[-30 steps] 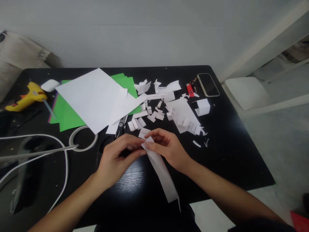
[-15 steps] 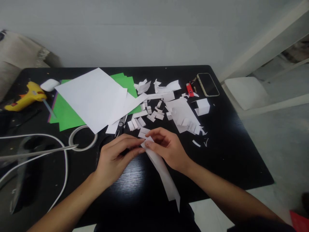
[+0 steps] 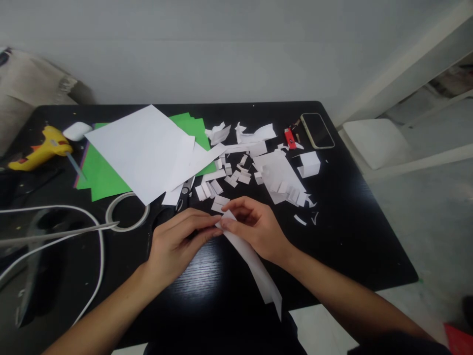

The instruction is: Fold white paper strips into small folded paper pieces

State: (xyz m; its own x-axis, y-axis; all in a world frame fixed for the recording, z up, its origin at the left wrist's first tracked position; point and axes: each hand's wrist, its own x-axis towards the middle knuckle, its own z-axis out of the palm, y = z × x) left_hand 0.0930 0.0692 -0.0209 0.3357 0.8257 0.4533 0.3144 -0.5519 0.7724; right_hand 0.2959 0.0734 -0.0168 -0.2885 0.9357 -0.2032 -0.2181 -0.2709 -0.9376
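A long white paper strip (image 3: pixel 251 262) slants down toward me, its near end folded and hanging by the table's front edge. My right hand (image 3: pixel 260 229) pinches its upper end between thumb and fingers. From the other side, my left hand (image 3: pixel 183 239) grips the corner of that same end, fingertips closed on it. Just beyond my fingertips a small creased paper piece (image 3: pixel 220 203) lies on the table. Scissors (image 3: pixel 185 193) lie behind my left hand, partly under paper, with their handles mostly hidden.
Small folded paper pieces (image 3: pixel 236 177) are scattered mid-table. White sheets (image 3: pixel 144 148) cover green paper (image 3: pixel 107 183) at left, near a yellow glue gun (image 3: pixel 51 147), a tape roll (image 3: pixel 110 217) and a white cable (image 3: pixel 100 256). A phone (image 3: pixel 318 130) and red lighter (image 3: pixel 290 138) lie at back right.
The hanging lower end of the paper strip has swung slightly to the right. Both hands keep nearly the same place and hold on the strip's upper end.
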